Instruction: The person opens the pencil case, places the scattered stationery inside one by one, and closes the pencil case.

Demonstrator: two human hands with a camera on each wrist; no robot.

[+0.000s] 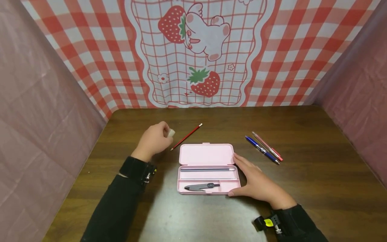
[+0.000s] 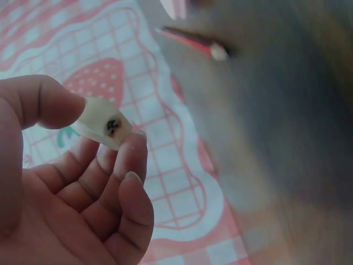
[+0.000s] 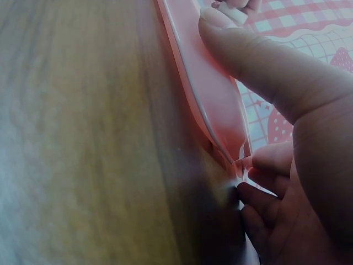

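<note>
My left hand pinches a small whitish eraser between thumb and fingertips, above the table left of a red pencil. A dark mark shows on the eraser's end in the left wrist view. The pink pencil case lies with its lid folded back. My right hand holds its right side, thumb at the front corner and fingertips by the lid's edge. Inside the case, a dark striped pencil lies in the long compartment, and a grey drawing compass in the front left one.
A blue pen and a red pen lie side by side to the right, behind the right hand. The brown wooden table ends at a checked cloth with strawberry prints. Pink curtains hang at both sides.
</note>
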